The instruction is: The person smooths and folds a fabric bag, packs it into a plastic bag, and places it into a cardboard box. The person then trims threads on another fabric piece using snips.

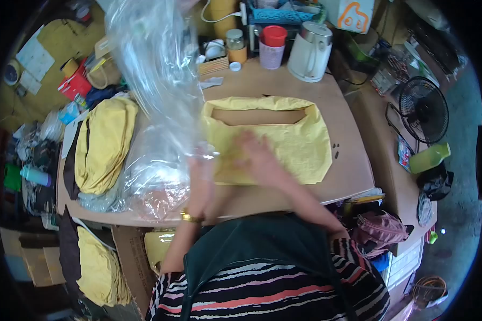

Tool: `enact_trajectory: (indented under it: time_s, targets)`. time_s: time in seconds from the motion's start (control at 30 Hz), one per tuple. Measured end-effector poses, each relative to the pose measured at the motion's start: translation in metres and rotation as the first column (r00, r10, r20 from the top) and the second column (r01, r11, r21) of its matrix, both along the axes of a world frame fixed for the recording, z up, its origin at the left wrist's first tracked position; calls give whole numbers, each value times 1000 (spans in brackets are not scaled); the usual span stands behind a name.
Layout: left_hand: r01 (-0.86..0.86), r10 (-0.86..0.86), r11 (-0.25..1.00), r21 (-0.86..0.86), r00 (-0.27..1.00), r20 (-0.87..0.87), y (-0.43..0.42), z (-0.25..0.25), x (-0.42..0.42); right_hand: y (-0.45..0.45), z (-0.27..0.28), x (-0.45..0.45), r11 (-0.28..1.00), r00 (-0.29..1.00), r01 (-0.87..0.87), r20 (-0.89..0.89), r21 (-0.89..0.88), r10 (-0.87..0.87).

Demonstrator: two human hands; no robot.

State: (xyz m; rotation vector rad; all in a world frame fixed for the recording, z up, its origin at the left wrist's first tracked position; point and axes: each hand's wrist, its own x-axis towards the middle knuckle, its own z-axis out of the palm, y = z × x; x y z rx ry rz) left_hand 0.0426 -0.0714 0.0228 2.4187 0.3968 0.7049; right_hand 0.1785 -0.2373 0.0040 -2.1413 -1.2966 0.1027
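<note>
A yellow folded piece with a handle-like opening at its top, like a tote bag (284, 152), lies flat on the brown tabletop. On its middle rests my right hand (257, 152), fingers spread and somewhat blurred. My left hand (201, 166), with a gold band at the wrist, is at the bag's left edge. It is closed on a clear plastic bag (160, 107), whose shiny film stretches up past the table's back edge and partly hides the fingers.
Left on the table is a stack of yellow pieces (106, 144); another yellow stack (99, 267) sits below. At the back stand a white kettle (310, 51), a red-lidded cup (273, 48) and a jar (235, 45). A black fan (423, 109) is at right.
</note>
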Motion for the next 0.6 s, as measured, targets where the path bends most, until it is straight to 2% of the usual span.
enact_trajectory:
  time_s: [0.03, 0.07, 0.1, 0.17, 0.23, 0.33, 0.37, 0.4, 0.43, 0.47, 0.5, 0.53, 0.57, 0.6]
  targets:
    - [93, -70, 975, -203, 991, 117, -30, 0, 14, -2, 7, -6, 1000, 1000, 20, 3, -6, -20]
    - [81, -78, 993, -89, 996, 32, -42, 3, 19, -6, 14, -10, 978, 990, 0, 140, -207, 30]
    - [95, -92, 991, -92, 995, 34, -42, -3, 20, -9, 20, -11, 917, 960, 5, 257, -400, 107]
    - [82, -7, 968, 238, 954, -301, -28, -30, 17, -49, 23, 13, 955, 959, 104, 281, -277, -23]
    - [75, 1, 952, 295, 968, -250, -12, -53, 13, -94, 14, 42, 921, 905, 267, 401, -283, -139]
    - [31, 27, 957, 290, 981, -194, -11, -51, 19, -117, 1, 39, 875, 888, 368, 398, -315, -230]
    - [119, -51, 956, 268, 968, -246, -27, -24, 27, -113, -4, 31, 874, 890, 365, 394, -320, -228]
    - [203, -128, 949, 241, 947, -294, -43, 1, 36, -103, -8, 20, 840, 858, 453, 402, -299, -319]
    - [200, -125, 951, 237, 947, -295, -59, 20, 46, -96, -10, 10, 798, 816, 536, 409, -275, -407]
    - [277, -200, 954, 114, 872, -446, -75, 37, 58, -94, -9, 2, 800, 819, 531, 412, -279, -400]
    - [330, -282, 944, -22, 770, -572, -84, 44, 63, -94, -5, -7, 811, 860, 492, 326, -317, -394]
    - [323, -280, 946, -26, 772, -570, -82, 25, 63, -97, 0, -15, 822, 892, 448, 235, -351, -386]
    - [270, -213, 961, 68, 869, -447, -75, -10, 64, -108, 12, -18, 825, 893, 444, 240, -349, -380]
    - [200, -146, 967, 157, 942, -303, -68, -28, 65, -126, 28, -15, 923, 953, 303, 81, -238, -292]
